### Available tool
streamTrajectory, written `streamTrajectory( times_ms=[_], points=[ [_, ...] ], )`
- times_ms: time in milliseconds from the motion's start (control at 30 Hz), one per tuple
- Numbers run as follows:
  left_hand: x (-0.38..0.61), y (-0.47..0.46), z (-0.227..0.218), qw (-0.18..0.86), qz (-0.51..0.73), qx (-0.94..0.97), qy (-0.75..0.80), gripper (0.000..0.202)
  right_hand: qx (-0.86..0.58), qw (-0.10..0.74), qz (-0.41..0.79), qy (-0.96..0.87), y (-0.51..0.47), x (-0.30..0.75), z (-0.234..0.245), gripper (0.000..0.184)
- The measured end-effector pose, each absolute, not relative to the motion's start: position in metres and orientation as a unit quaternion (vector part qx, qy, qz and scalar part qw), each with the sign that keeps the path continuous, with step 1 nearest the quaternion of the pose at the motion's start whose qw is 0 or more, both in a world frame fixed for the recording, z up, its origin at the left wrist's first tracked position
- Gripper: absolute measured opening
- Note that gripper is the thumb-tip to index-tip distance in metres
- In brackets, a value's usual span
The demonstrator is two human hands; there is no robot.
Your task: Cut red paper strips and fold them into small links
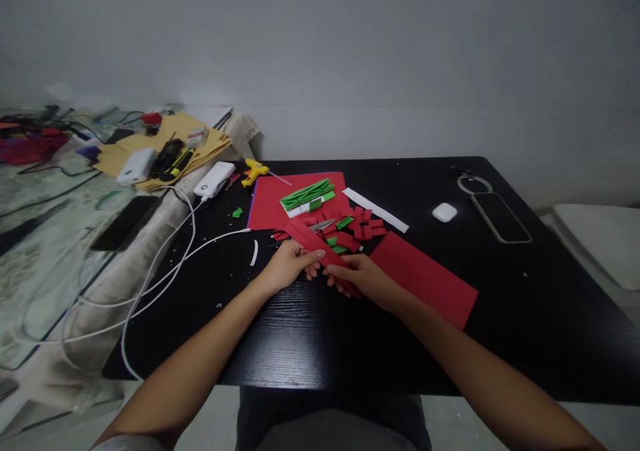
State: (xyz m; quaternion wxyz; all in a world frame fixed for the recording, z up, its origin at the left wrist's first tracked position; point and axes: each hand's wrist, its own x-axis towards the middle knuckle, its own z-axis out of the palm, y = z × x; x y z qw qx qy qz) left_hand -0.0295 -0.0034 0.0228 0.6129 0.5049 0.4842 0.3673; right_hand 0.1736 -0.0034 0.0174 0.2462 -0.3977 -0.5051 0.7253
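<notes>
A folded strip of red paper [311, 239] slants between my two hands, just above the black table. My left hand [293, 264] pinches its middle, thumb on top. Lower down the strip, my right hand [361, 276] grips it with the thumb laid across. Just beyond lie scissors [323, 225], partly covered, among small folded red paper pieces [367, 225] and a few green ones [344, 223]. A bundle of folded green paper [309, 195] rests on a red sheet [267, 201] behind them. Another red sheet [425, 277] lies beside my right forearm.
A yellow glue gun [255, 171] and a white power bank [214, 179] with a white cable [190, 254] are at the back left. A white paper strip [376, 210] lies behind the pieces. On the right are a white earphone case [445, 212] and a phone [500, 217].
</notes>
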Motion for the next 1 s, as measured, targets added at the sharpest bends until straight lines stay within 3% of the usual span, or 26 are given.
streamTrajectory(
  times_ms=[367,600,767,1000],
  points=[
    [-0.031,0.0,0.022,0.595,0.439,0.449,0.501,0.044,-0.388,0.273,0.739,-0.478,-0.002,0.172,0.01,0.042],
    [-0.016,-0.009,0.016,0.614,0.371,0.503,0.481,0.041,-0.369,0.266,0.743,-0.492,-0.002,0.172,0.012,0.037],
    [-0.031,-0.002,0.02,0.595,0.391,0.494,0.499,0.042,-0.387,0.261,0.767,-0.44,-0.002,0.172,0.01,0.046],
    [-0.03,-0.002,0.023,0.601,0.423,0.466,0.492,0.04,-0.382,0.264,0.774,-0.43,-0.002,0.172,0.01,0.044]
  ],
)
